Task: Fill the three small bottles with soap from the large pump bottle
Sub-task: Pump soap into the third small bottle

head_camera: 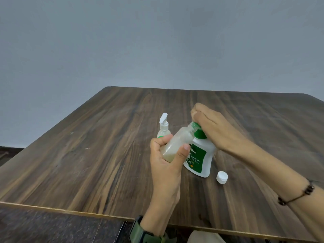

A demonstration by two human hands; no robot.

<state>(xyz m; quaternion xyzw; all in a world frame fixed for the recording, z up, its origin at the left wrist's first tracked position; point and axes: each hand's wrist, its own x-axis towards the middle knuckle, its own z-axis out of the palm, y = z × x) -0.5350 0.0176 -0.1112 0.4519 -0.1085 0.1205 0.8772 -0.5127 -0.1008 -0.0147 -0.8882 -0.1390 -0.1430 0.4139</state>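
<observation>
The large white pump bottle with a green label stands on the wooden table. My right hand is closed over its green pump head. My left hand grips a small clear bottle, tilted with its open mouth up against the pump spout; pale soap fills its lower part. A second small bottle with a white pump top stands upright just behind my left hand. A white cap lies on the table to the right of the large bottle. No third small bottle is in view.
The table's near edge runs across the bottom, with dark floor below it. A grey wall rises behind the table's far edge.
</observation>
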